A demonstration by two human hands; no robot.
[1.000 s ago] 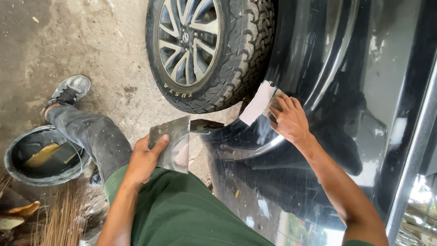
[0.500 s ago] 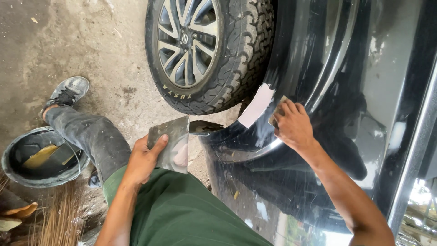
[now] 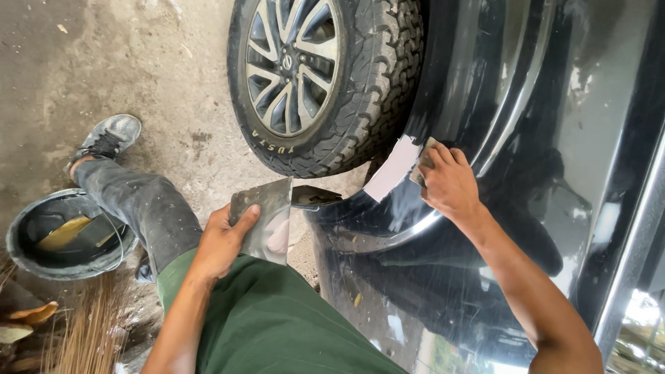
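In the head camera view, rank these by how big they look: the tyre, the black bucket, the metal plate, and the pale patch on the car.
Largest to smallest:
1. tyre
2. black bucket
3. metal plate, though it sits nearer the camera
4. pale patch

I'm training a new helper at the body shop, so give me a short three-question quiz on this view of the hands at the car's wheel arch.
1. True or false: the left hand holds a flat metal plate away from the car body.
2. What does the right hand press against the black wheel arch?
A. a spray gun
B. a small pad or spreader, beside a pale patch
C. a wrench
3. What stands on the floor beside the person's leg, at the left of the view?

Key:
1. True.
2. B.
3. A round dark bucket, next to the shoe.
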